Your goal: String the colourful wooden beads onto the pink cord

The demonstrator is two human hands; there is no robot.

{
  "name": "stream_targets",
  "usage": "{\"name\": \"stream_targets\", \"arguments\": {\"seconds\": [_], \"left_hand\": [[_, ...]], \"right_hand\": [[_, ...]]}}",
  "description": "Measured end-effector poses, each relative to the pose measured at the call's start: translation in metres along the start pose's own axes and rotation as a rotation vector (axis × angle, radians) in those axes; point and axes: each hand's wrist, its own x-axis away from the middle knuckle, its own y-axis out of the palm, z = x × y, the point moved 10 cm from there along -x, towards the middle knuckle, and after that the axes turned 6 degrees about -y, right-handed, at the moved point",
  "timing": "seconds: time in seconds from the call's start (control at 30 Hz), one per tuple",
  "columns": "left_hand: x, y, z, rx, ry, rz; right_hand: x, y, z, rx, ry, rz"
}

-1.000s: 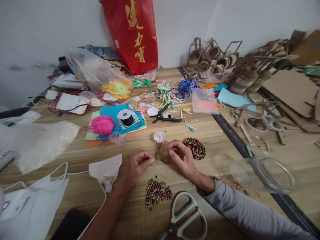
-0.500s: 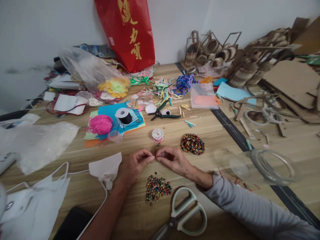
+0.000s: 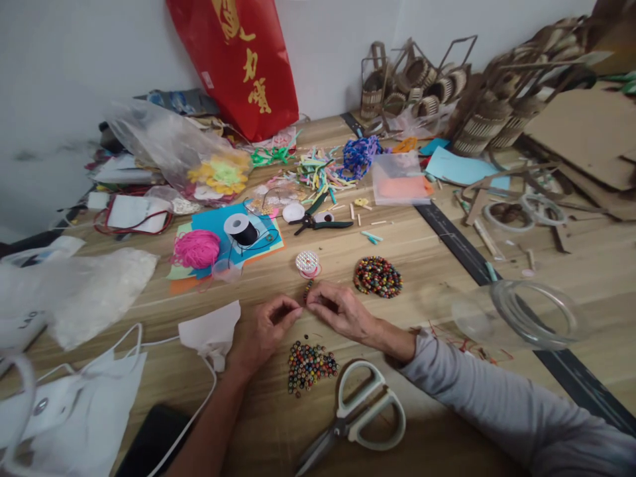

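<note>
Centrally, a short bead strand [image 3: 308, 290] hangs between the two hands, just below a small dotted-top spool [image 3: 308, 262] wound with pink thread. The right hand [image 3: 340, 311] has its grip pinching at the strand's lower end; the left hand [image 3: 273, 326] keeps thumb and forefinger pressed together beside it, anything between them too fine to make out. Farther out, a clear pouch [image 3: 392, 175] contains an orange sheet [image 3: 405, 187]. At upper left, a see-through bag [image 3: 149, 136] lies around or against a yellow flower [image 3: 218, 174]; I cannot tell which. Handled baskets [image 3: 372, 99] crowd near the wall, beside a tall red bag [image 3: 243, 73] whose inside is hidden. Loose beads [image 3: 312, 366] sit close below the fingers, with large scissors [image 3: 342, 424] near the right forearm. A beaded coil [image 3: 377, 277], pink yarn [image 3: 196, 248], black cord [image 3: 243, 232] and pliers [image 3: 322, 222] also occupy the desk [image 3: 258, 424].
</note>
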Motion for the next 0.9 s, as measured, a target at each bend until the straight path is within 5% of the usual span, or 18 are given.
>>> {"name": "stream_targets", "arguments": {"seconds": [0.23,0.53,0.7,0.9], "left_hand": [[0.012,0.02,0.008,-0.371,0.084,-0.197],[0.024,0.03,0.017,-0.525,0.175,-0.209],[0.018,0.024,0.015,-0.394,0.186,-0.148],[0.002,0.008,-0.008,-0.007,-0.004,-0.008]], "right_hand": [[0.0,-0.005,0.003,-0.005,0.013,0.058],[0.001,-0.004,0.008,-0.039,0.052,0.065],[0.002,-0.003,0.016,-0.113,0.124,0.076],[0.001,-0.003,0.015,-0.157,0.153,0.075]]}}
